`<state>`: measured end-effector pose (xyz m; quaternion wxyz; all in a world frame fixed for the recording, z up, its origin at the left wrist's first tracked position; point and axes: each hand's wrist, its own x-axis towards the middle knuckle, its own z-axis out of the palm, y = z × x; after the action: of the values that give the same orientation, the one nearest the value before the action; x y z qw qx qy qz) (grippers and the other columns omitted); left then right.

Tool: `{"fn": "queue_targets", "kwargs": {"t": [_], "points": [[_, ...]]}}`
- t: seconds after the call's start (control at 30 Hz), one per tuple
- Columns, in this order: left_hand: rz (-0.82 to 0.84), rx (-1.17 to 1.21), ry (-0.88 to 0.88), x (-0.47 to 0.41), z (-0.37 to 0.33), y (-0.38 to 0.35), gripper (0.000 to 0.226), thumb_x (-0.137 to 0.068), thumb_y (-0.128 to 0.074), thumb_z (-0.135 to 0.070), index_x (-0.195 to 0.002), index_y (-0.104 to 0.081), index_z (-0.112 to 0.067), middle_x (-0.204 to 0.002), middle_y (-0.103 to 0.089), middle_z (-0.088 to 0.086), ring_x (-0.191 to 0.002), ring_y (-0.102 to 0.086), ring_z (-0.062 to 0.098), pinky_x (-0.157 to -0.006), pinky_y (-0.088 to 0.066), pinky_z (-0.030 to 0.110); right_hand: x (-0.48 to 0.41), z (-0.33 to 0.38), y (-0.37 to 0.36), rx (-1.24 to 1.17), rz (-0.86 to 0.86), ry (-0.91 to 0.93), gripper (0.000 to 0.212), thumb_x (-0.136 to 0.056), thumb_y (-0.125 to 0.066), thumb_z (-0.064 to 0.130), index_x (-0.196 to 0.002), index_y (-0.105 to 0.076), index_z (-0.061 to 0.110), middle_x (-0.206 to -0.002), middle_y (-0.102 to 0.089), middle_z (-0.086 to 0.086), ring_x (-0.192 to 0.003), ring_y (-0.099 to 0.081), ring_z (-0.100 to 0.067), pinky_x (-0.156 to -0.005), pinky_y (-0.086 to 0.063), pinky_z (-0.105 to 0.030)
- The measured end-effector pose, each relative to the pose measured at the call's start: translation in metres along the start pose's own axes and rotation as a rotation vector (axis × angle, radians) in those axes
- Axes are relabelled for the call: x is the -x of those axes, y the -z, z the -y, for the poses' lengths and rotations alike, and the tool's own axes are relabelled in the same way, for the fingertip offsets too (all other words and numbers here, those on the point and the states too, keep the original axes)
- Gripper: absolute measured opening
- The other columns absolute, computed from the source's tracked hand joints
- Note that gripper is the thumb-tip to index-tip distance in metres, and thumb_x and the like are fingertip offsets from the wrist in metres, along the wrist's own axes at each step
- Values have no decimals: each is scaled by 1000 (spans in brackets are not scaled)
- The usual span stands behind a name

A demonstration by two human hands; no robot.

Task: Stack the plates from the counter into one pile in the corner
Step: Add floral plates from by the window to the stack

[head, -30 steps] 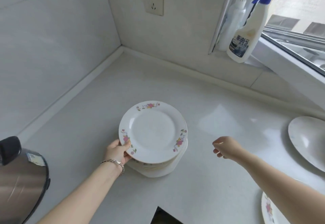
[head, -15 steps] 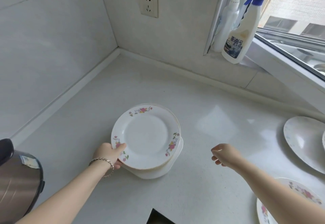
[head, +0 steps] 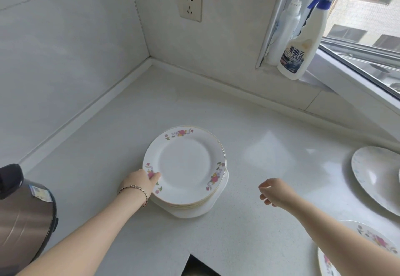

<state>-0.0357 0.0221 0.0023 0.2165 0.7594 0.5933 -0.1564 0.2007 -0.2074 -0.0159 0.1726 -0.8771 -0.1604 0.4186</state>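
My left hand (head: 140, 183) grips the near-left edge of the pile of plates (head: 184, 167). The thumb lies across the top plate's floral rim, and the fingers are tucked out of sight at the pile's side. A thin bracelet (head: 134, 189) sits on that wrist.

At the far left edge of my view stands a brown metal rice cooker (head: 23, 217) with a black lid, well apart from the pile. The pile rests on the white counter (head: 104, 163), out from the corner where the two tiled walls meet and not against either wall. Its lower plates stick out a little at the near right. A wall socket (head: 190, 4) is set in the tiles above the corner.

My right hand (head: 272, 191) hovers just right of the pile with its fingers loosely curled, holding nothing.

On the window ledge a white pump bottle (head: 285, 28) stands just beside a spray bottle (head: 303, 44) with a blue trigger. At the far right a plain pale plate (head: 376, 176) lies on the counter, and a floral plate (head: 372, 239) sits nearer me, partly behind my right forearm.
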Motion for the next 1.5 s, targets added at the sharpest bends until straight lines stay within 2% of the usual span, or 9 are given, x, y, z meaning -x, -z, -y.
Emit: {"fn": "queue_targets", "kwargs": {"t": [0.13, 0.3, 0.4, 0.5, 0.63, 1.07, 1.23, 1.4, 1.5], "points": [[-87, -265, -22, 2, -4, 0, 56, -93, -24, -58, -116, -59, -22, -114, -66, 3, -106, -62, 22, -80, -44, 26, 2, -3, -1, 8, 4, -14, 29, -92, -42, 8, -113, -59, 2, -85, -63, -6, -65, -56, -13, -51, -40, -17], [-180, -531, -143, 9, -14, 3, 55, -96, -19, -50, -120, -55, -18, -107, -69, -3, -97, -66, 17, -53, -29, 19, 5, -16, 1, -10, 8, -43, 29, -92, -41, 8, -114, -58, 0, -88, -63, -9, -63, -55, -13, -51, -40, -18], [-224, -385, -367, 31, -48, 1, 39, -97, -27, -40, -95, -56, -15, -99, -69, 5, -87, -63, 26, -65, -38, 26, 7, -30, 6, -23, -12, -73, 31, -91, -40, 6, -111, -60, -5, -87, -64, -10, -64, -56, -17, -52, -40, -20], [31, -34, -520, 63, -97, -15, 36, -94, -36, -38, -63, -37, -19, -72, -54, 1, -72, -48, 24, -66, -37, 27, 14, -50, 15, -31, -41, -92, 30, -87, -40, 5, -103, -62, -8, -87, -68, -13, -65, -56, -20, -51, -38, -21], [404, 38, -598, 94, -159, -62, 33, -91, -41, -35, -61, -35, -22, -61, -49, -3, -63, -52, 22, -63, -41, 28, 28, -91, 36, -73, -106, -139, 26, -85, -42, 8, -98, -64, 0, -81, -66, -7, -63, -58, -19, -57, -42, -22], [832, 315, -186, 181, -262, -227, 16, -62, -58, -7, -61, -43, -13, -52, -53, 7, -58, -49, 22, -57, -39, 22, 86, -291, 109, -361, -368, -353, 22, -88, -43, 15, -98, -62, 16, -76, -66, 1, -63, -59, -13, -55, -44, -22], [770, 368, -94, 162, -261, -289, 31, -35, -62, -15, -65, -60, -5, -94, -70, 30, -91, -69, 42, -84, -55, 53, 91, -329, 117, -417, -338, -393, 18, -88, -43, 14, -95, -59, 17, -79, -64, 1, -64, -58, -13, -47, -36, -20], [663, 390, -192, 195, -278, -252, 13, -61, -64, -21, -62, -54, -11, -82, -66, 23, -79, -64, 35, -84, -53, 45, 85, -342, 124, -427, -331, -401, 21, -85, -43, 13, -94, -62, 16, -79, -65, -2, -75, -61, -19, -64, -42, -24], [630, 471, -193, 202, -279, -242, 12, -66, -65, -13, -61, -54, -12, -73, -62, 18, -77, -61, 30, -88, -52, 53, 81, -339, 126, -421, -323, -387, 19, -84, -43, 11, -89, -61, 15, -77, -64, -1, -77, -62, -21, -54, -39, -23]]}}
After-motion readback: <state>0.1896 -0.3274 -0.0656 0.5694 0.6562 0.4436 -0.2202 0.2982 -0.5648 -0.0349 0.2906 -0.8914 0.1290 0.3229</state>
